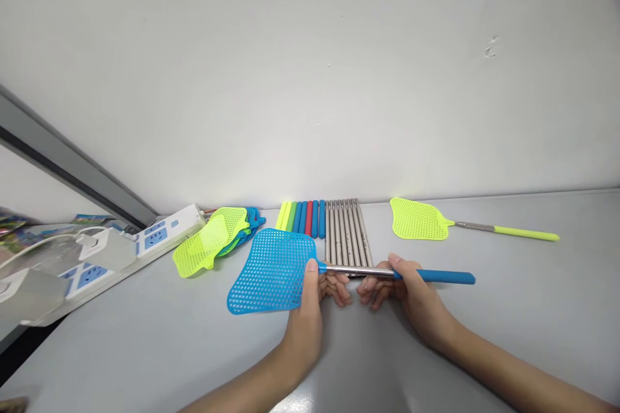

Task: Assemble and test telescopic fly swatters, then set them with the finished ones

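Two hands share one blue fly swatter (356,270) at the centre of the frame, just above the counter (523,322) as far as I can judge. Its blue mesh head (272,271) points to the left, a bare metal rod runs across the middle, and the blue handle (448,277) reaches to the right. All three parts are in line, so I read the step in hand as joining or checking this swatter; I cannot tell whether either joint is fully seated. As I judge it, the next move calls for an even grip at both ends and a straight rod, so that neither joint twists.

My left hand (306,310) is closed in a narrow pinch: the thumb lies over the corner of the head by its neck, the fingers curled beneath. My right hand (416,293) is likewise narrow, thumb on top near the front end of the handle, fingers folded below. The fingertips of the two come near each other without touching.

Behind, at centre, I have a row of loose handles (303,214) beside a row of metal rods (346,232). Mesh heads (210,242) overlap at centre left, near a power strip (181,226). One yellow-green swatter (473,226) lies whole at the right.
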`<state>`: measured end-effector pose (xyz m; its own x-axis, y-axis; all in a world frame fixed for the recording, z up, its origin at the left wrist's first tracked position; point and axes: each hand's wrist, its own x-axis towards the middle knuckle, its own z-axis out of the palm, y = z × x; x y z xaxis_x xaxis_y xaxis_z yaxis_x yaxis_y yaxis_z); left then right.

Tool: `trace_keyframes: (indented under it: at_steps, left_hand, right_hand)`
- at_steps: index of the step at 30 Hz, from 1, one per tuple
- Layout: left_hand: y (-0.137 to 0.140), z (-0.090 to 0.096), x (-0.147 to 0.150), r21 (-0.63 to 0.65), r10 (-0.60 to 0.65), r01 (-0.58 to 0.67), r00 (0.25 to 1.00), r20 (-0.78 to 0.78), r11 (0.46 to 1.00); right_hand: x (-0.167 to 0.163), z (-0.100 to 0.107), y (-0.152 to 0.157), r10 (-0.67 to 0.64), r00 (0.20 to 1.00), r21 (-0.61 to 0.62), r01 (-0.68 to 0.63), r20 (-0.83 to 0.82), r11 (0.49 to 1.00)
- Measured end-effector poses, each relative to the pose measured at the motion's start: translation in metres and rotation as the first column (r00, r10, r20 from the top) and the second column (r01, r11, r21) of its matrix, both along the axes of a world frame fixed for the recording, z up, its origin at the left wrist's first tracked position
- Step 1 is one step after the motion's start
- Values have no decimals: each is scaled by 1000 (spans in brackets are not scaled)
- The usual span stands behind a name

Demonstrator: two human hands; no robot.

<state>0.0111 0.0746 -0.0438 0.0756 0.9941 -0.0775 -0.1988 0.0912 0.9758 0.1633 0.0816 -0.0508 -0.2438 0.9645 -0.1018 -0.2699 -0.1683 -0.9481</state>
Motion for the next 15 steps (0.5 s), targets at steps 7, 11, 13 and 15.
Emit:
trace_keyframes:
  at_steps: [7,11,13,15]
  left_hand:
    - [-2,3,-1,-2,-14,14,1000,-13,1000]
    - [-3,3,-1,10,-31,31,999,-11,999]
    - [-2,3,-1,9,-32,32,999,-10,999]
    - [-2,2,-1,16,-32,33,999,-8,999]
  right_hand:
    - [0,-2,0,7,1000,23,-7,3,1000]
    - [1,-2,0,48,999,35,-48,6,998]
    - [1,-1,0,57,998,37,-57,3,998]
    - [0,-1,0,59,998,39,-59,3,998]
